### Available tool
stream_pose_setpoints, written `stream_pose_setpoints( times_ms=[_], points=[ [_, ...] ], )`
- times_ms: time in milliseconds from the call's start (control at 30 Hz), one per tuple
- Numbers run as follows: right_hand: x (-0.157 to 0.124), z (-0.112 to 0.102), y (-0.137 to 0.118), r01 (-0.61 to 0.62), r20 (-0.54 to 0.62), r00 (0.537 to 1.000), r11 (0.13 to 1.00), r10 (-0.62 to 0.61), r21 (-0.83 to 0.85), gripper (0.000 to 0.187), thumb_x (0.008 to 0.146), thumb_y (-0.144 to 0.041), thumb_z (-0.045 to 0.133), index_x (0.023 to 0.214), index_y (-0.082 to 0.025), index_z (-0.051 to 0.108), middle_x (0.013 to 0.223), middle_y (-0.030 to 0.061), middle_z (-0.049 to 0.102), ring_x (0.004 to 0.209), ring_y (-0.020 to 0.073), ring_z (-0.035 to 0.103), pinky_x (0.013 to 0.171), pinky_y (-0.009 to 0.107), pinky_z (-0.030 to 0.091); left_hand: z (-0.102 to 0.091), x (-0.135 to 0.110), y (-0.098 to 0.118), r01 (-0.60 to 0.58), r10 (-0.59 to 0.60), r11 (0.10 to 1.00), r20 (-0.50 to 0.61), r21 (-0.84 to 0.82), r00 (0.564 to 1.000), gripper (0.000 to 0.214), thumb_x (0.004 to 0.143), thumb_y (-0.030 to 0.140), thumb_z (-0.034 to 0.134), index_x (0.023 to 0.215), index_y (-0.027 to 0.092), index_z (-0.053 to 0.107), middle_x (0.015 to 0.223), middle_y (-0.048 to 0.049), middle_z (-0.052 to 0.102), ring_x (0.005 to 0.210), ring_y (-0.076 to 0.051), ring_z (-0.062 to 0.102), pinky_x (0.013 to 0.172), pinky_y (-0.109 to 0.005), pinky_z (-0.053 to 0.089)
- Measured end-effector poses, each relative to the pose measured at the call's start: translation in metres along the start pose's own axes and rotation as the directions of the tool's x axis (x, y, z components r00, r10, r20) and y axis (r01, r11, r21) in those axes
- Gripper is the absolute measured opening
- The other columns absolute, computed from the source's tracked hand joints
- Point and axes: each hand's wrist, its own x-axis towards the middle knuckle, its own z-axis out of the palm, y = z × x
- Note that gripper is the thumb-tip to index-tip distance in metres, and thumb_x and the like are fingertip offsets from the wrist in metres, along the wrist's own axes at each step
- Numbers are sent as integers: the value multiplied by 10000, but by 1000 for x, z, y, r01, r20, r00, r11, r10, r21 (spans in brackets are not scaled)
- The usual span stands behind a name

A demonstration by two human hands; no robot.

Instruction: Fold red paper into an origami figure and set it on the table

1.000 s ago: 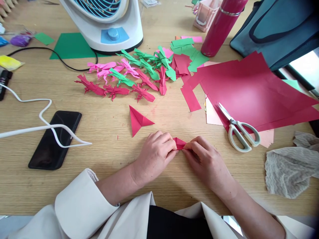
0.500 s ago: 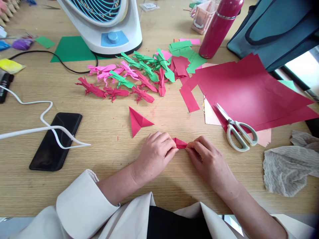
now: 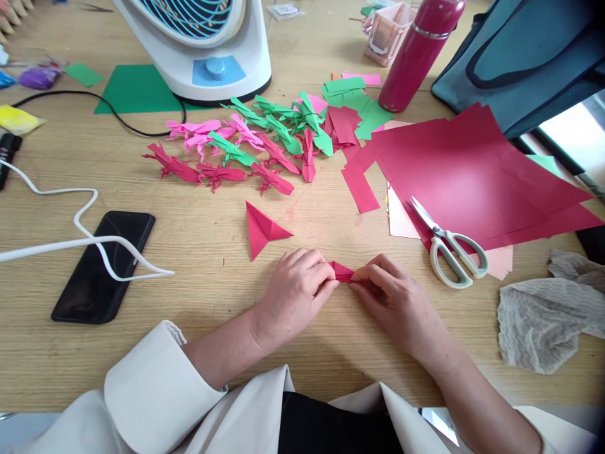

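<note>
The person wears a cream, loose-cut jacket with a wide turned-back cuff (image 3: 155, 372) on the left sleeve and broad open lapels. Beneath it shows a black garment (image 3: 331, 425). Both hands are bare, without rings or watch.

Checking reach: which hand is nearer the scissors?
Right. The right hand pinches the small red fold just left of the scissors; the left hand holds the fold's other end, farther away.

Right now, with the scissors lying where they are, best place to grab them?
Take the scissors by the white loop handles, coming from the near table edge. They lie flat on the red paper sheets, handles toward the person, blades pointing away up-left. The right hand is nearest.
</note>
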Motion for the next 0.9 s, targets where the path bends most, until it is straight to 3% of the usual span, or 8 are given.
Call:
stream_pose_setpoints(
  times_ms=[233,467,900],
  points=[
    [3,5,0,-22,-43,999,999,20,-46,138,964,-214,535,853,-195,615,871,28,577,739,151,556,649,286,414,0,1,2,27,-27,1000,9,8,1000,149,918,190,581,772,184,612,828,-30,617,851,-185,560,792,-336,431],
    [5,8,-2,-68,-54,997,991,62,-116,131,934,-211,542,814,-194,592,830,17,566,696,148,542,620,288,397,-2,4,8,124,-126,991,56,45,990,160,914,197,563,760,189,605,859,-38,616,850,-189,567,800,-341,434],
    [9,5,-5,-130,-30,991,986,127,-109,122,912,-258,585,800,-212,600,818,16,589,689,155,562,612,287,392,2,11,12,186,-202,967,81,172,976,118,877,206,585,760,191,574,885,-46,613,887,-216,585,804,-375,414]
  ],
)
